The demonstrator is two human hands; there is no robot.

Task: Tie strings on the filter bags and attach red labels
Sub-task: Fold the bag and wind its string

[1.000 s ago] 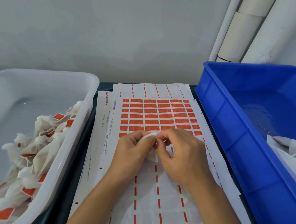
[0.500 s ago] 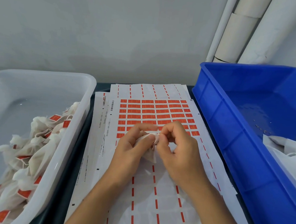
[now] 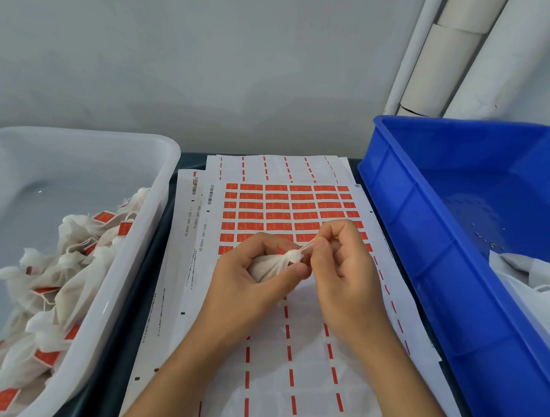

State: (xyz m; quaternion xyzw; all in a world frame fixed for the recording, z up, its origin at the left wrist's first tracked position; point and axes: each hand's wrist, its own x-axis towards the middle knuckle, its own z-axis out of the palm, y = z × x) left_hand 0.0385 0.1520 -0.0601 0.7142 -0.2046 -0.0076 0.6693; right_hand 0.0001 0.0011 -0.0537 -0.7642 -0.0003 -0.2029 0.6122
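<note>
A small white filter bag (image 3: 272, 265) is held above the label sheets, its neck gathered into a tuft pointing right. My left hand (image 3: 251, 277) grips the bag's body. My right hand (image 3: 343, 269) pinches the bag's white string (image 3: 308, 244) just right of the tuft, the string taut between fingertips and neck. Below lies a sheet of red labels (image 3: 286, 209), its lower rows peeled down to red dashes.
A white tub (image 3: 159, 208) on the left holds several tied bags with red labels (image 3: 57, 270). A blue crate (image 3: 424, 248) on the right holds white bags (image 3: 531, 272) at its near end. White pipes (image 3: 460, 52) stand behind it.
The bag's neck has been drawn into a tight tuft. My right hand moved a little right, pulling the string out taut; before, both hands were bunched together over the bag.
</note>
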